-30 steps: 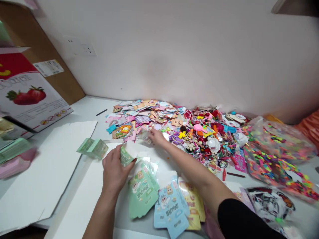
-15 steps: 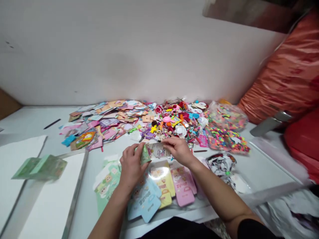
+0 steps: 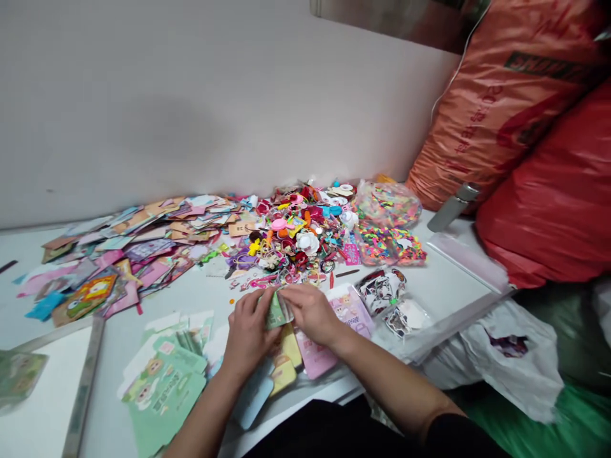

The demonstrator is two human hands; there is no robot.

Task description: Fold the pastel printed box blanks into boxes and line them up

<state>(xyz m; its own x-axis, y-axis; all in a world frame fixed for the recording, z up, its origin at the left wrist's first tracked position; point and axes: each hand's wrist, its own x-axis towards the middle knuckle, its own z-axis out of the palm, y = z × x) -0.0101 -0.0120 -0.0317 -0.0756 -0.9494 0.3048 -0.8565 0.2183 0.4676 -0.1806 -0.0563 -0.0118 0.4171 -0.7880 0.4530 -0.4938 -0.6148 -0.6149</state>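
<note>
My left hand [image 3: 249, 332] and my right hand [image 3: 311, 313] meet over the white table [image 3: 443, 289], both pinched on a small green card packet [image 3: 275, 312] with a clear sachet against it. Beneath the hands lie flat card packets: green ones [image 3: 165, 381], a blue one [image 3: 255, 395], a yellow one [image 3: 286, 356] and pink ones [image 3: 351, 308]. Just beyond the hands spreads a heap of colourful hair clips and ties [image 3: 296, 238].
A spread of printed paper cards [image 3: 138, 245] covers the table's left. Clear bags of neon beads [image 3: 387, 219] sit at the back right. Large orange and red sacks [image 3: 534, 152] stand to the right. A white board [image 3: 42, 388] lies at the front left; white plastic bags [image 3: 510, 359] hang off the table's edge.
My right hand came back from the card pile with a small clear sachet and joined my left hand at the green packet. The view swung to the right, bringing the sacks in.
</note>
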